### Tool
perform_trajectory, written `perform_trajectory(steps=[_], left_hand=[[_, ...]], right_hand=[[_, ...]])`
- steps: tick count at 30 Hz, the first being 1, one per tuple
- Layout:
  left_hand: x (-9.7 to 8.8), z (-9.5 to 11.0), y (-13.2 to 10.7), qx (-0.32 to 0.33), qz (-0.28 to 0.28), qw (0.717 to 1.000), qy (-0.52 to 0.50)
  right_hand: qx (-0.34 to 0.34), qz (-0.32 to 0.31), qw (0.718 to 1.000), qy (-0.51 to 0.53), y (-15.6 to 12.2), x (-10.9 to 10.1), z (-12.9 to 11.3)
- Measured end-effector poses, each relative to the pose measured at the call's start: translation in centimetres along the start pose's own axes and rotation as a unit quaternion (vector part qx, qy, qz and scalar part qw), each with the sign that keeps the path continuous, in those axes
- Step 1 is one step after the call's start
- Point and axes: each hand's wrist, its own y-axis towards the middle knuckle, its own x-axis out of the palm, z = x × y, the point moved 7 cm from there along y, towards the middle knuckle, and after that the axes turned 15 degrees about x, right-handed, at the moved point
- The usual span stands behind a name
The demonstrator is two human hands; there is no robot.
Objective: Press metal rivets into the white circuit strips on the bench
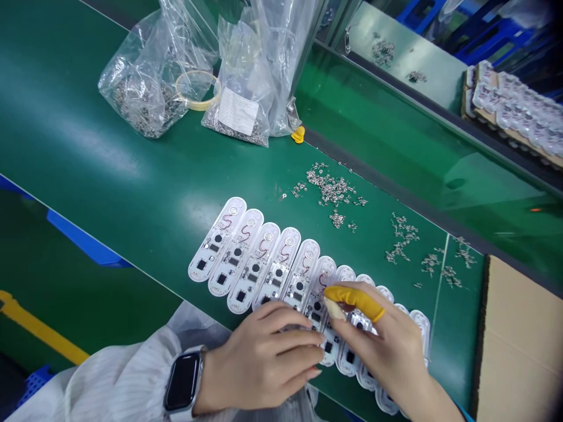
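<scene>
A row of white oblong plastic housings (225, 225) lies side by side on the green bench, each with a circuit board, thin dark-red wires and a round part at its far end. My left hand (268, 354) rests over the near ends of the middle housings, its fingers stretched out and slightly apart. Above a housing right of the middle, my right hand (389, 337) pinches thumb and index finger together; a yellow finger cot (358, 300) covers the index finger. Whatever sits between those fingertips is too small or hidden to name. Both hands partly cover the housings beneath them.
Small metal parts (332, 186) lie in loose piles beyond the row, with more piles (401, 237) farther right. Clear bags (145, 105) of metal parts and a tape roll (197, 105) stand at the back. Cardboard (519, 340) lies at right, below a raised ledge (431, 70).
</scene>
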Motion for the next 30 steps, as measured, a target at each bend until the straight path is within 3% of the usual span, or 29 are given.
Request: perform_trajectory(steps=[4, 12, 17, 24, 28, 30], left_hand=[[-0.7, -0.6, -0.1, -0.069, 0.027, 0.997, -0.036], [-0.9, -0.3, 0.0, -0.07, 0.035, 0.996, -0.044], [-1.2, -0.1, 0.2, -0.058, 0.036, 0.997, -0.021], [0.4, -0.3, -0.4, -0.039, -0.001, 0.999, 0.027], [-0.1, -0.3, -0.3, -0.059, 0.008, 0.998, -0.008], [-0.5, -0.7, -0.2, -0.121, 0.03, 0.988, -0.095]], right_hand=[[0.028, 0.001, 0.999, -0.018, 0.3, -0.5, 0.5], [0.064, 0.0, 0.998, -0.028, 0.7, -0.9, 1.2], [0.02, -0.023, 0.998, -0.056, 0.4, -0.3, 0.6], [-0.023, -0.057, 0.991, -0.115, 0.3, 1.1, 0.4], [-0.018, -0.059, 0.998, -0.024, 0.8, 0.1, -0.5], [0.014, -0.065, 0.995, 0.075, 1.0, -0.7, -0.7]])
